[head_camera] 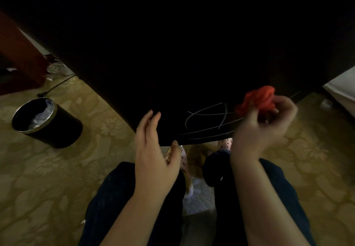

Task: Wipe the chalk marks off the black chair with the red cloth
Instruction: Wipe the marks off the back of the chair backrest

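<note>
Dim room, patterned yellow carpet [57,178], black bin [46,122] at left. Black chair [172,53] close ahead, chalk marks [209,118] near its lower edge. Left hand [153,149] open, fingers straight at that edge. Right hand [263,124] curled round bunched red cloth [257,99], just beside the marks.

The black chair [172,53] has a matt, dark face; the chalk marks [207,115] on it are thin, pale, dusty lines. The red cloth [257,99] is soft, crumpled fabric. The black waste bin [63,130] has a shiny metal rim and a crinkled plastic liner [39,116]. The carpet [48,178] looks woven and matt.
</note>
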